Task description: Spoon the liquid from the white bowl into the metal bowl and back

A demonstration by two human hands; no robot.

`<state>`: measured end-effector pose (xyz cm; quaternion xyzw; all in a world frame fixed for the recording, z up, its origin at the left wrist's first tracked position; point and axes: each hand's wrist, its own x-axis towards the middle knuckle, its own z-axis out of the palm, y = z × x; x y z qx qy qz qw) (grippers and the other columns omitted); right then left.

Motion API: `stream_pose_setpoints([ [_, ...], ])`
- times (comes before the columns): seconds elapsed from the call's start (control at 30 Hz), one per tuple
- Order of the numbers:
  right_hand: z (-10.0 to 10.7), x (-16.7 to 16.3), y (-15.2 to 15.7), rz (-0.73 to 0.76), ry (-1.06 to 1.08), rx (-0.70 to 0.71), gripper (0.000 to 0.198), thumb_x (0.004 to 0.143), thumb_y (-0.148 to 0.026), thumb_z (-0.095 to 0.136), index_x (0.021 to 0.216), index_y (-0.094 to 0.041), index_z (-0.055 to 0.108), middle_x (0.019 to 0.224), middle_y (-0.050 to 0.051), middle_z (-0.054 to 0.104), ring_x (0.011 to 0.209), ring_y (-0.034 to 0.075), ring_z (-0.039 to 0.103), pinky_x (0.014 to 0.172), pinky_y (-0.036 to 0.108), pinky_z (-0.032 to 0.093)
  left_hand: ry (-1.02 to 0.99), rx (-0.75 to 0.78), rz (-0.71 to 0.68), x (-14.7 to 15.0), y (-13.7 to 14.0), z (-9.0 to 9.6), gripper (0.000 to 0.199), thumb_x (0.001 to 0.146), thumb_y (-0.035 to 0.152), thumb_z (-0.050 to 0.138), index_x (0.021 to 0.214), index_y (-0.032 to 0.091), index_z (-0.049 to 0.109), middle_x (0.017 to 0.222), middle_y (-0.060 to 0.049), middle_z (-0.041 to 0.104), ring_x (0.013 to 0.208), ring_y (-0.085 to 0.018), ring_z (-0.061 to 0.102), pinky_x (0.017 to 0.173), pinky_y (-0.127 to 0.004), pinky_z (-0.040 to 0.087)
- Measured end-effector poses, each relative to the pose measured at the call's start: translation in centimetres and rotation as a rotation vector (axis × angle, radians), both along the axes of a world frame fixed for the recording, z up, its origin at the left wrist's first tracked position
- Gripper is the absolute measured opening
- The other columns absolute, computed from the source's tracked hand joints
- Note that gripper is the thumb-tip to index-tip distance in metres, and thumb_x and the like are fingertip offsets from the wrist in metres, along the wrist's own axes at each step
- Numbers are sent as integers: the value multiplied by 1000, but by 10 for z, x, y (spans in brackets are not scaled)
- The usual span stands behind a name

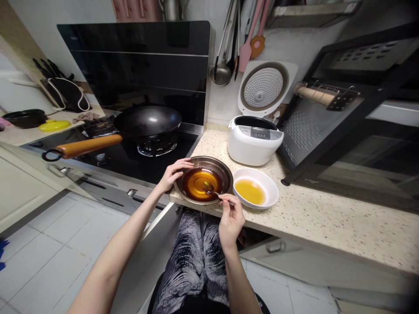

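A stainless steel bowl (225,168) rests at the counter's front corner, with dark amber liquid (196,181) in it. My left hand (172,175) grips its left rim, fingers over the edge. In my right hand (231,220) is the thin handle of a metal spoon (213,192), pinched between thumb and fingers. The spoon's head dips into the amber liquid and is partly hidden by it. Close against the steel bowl's right side stands a white bowl (274,189) holding clear yellow liquid (250,192).
Behind the bowls, a white rice cooker (255,146) has its lid raised. A black wok (149,120) sits on the stove, its wooden handle (90,146) pointing left. A dark metal rack (314,144) stands at right. Below, a cabinet door (157,253) hangs open beside my legs.
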<state>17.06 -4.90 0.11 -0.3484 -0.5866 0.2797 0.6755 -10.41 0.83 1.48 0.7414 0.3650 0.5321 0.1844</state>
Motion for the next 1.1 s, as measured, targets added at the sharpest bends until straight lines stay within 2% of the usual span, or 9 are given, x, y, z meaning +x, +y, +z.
stream_pose_setpoints([
  [0.27, -9, -7, -1, -56, 105, 39, 16, 103, -27, 56, 93, -20, 66, 92, 5, 72, 88, 17, 69, 82, 33, 58, -8, -19, 4, 0, -1, 1, 36, 96, 36, 58, 119, 20, 80, 129, -13, 76, 143, -39, 53, 122, -64, 34],
  [0.47, -8, -8, -2, -84, 128, 63, 17, 104, -26, 54, 93, -19, 65, 91, 5, 71, 84, 16, 69, 78, 31, 59, -14, -19, 10, 1, -2, 1, 36, 95, 33, 58, 119, 19, 80, 129, -14, 76, 142, -39, 53, 122, -63, 35],
  [0.73, -1, 2, 0, -118, 145, 85, 14, 103, -24, 56, 94, -19, 66, 91, 5, 72, 83, 15, 70, 74, 29, 61, -14, -22, 18, 1, -2, 2, 35, 94, 34, 59, 117, 20, 81, 130, -13, 75, 142, -40, 54, 121, -63, 36],
  [1.1, 21, 18, 8, -238, 183, 117, 11, 101, -26, 59, 94, -20, 65, 90, 4, 71, 85, 17, 71, 78, 32, 60, -9, -35, 27, 2, -5, 4, 35, 93, 32, 58, 118, 20, 80, 131, -13, 75, 142, -39, 53, 121, -63, 35],
])
